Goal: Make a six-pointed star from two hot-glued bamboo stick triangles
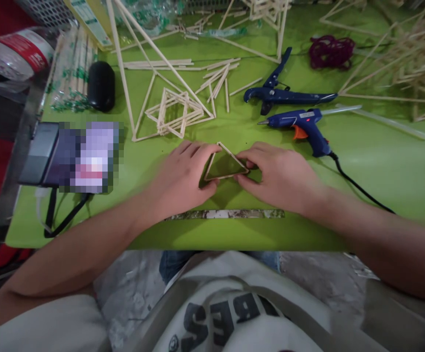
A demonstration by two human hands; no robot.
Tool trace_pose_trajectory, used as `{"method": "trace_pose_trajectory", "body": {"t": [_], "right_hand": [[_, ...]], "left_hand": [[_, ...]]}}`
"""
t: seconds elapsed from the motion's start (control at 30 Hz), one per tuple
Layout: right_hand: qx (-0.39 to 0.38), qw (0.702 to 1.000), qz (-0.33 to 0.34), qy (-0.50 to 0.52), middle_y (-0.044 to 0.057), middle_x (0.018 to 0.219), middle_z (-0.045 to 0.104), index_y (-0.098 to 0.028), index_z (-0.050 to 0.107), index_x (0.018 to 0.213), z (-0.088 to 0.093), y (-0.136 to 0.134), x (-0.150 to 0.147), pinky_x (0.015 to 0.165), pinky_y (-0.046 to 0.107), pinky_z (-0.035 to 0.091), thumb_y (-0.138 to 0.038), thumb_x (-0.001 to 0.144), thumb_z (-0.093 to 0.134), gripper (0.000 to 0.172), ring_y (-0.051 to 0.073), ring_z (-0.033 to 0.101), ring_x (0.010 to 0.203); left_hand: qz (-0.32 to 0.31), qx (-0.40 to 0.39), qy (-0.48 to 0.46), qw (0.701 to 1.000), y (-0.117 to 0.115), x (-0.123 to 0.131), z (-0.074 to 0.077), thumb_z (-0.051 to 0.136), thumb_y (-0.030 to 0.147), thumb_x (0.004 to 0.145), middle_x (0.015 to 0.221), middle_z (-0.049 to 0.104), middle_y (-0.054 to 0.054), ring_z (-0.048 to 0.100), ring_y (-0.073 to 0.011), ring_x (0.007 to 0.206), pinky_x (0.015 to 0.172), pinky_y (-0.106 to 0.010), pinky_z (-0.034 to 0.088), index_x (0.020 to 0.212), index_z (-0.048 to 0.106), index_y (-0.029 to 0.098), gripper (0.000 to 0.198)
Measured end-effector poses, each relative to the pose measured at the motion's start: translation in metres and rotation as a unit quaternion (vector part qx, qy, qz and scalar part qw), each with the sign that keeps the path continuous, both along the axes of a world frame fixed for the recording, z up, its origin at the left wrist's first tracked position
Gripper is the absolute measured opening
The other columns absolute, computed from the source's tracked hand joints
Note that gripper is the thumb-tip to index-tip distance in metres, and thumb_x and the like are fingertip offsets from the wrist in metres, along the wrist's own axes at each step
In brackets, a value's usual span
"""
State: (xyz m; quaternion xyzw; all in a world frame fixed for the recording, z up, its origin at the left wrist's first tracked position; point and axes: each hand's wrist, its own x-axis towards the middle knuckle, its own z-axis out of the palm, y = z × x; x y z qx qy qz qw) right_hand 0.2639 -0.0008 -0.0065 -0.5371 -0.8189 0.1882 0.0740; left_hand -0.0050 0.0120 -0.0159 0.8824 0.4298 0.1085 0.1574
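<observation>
A small triangle of thin wooden sticks (226, 176) is held between my two hands over the green table. My left hand (186, 171) grips its left side, thumb below and fingers along the upper left stick. On the other side, my right hand (276, 171) pinches the right corner between thumb and fingertips. Just beyond the right hand lies a blue glue gun (300, 120) with an orange trigger, a red light and a glue stick in its back. Behind it is a dark blue cutter (293, 95). A star-shaped stick frame (175, 112) lies past my left hand.
A patterned strip (230, 214) lies near the front edge. To the left are a phone (97, 156), cables, a black case (101, 86), packed sticks (73, 68) and a bottle (17, 54). Farther back are loose sticks (219, 80), purple cord (331, 52) and larger stick frames (413, 63).
</observation>
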Motion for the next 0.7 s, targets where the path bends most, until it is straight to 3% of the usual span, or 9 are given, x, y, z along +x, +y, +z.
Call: {"method": "trace_pose_trajectory", "body": {"t": [0.37,0.7], "right_hand": [[0.005,1.000,0.003,0.009,0.010,0.115,0.084,-0.022,0.084,0.124,-0.0027,0.0004,0.0006,0.073,0.037,0.047,-0.030,0.103,0.069,0.027,0.027,0.077,0.096],[0.012,1.000,-0.006,0.015,0.009,0.113,0.082,-0.022,0.085,0.120,-0.0045,-0.0002,-0.0027,0.070,0.038,0.044,-0.030,0.105,0.068,0.024,0.026,0.075,0.091]], "left_hand": [[0.008,-0.001,0.001,1.000,-0.0009,0.0004,-0.0002,0.073,0.025,0.105,0.151,0.076,-0.018,0.070,-0.0406,0.145,0.119,-0.060,0.063,0.157,0.062,0.022,0.053],[0.013,-0.002,-0.006,1.000,0.0031,-0.0006,-0.0016,0.071,0.026,0.105,0.151,0.076,-0.017,0.070,-0.0389,0.146,0.117,-0.056,0.064,0.158,0.062,0.021,0.054]]}}
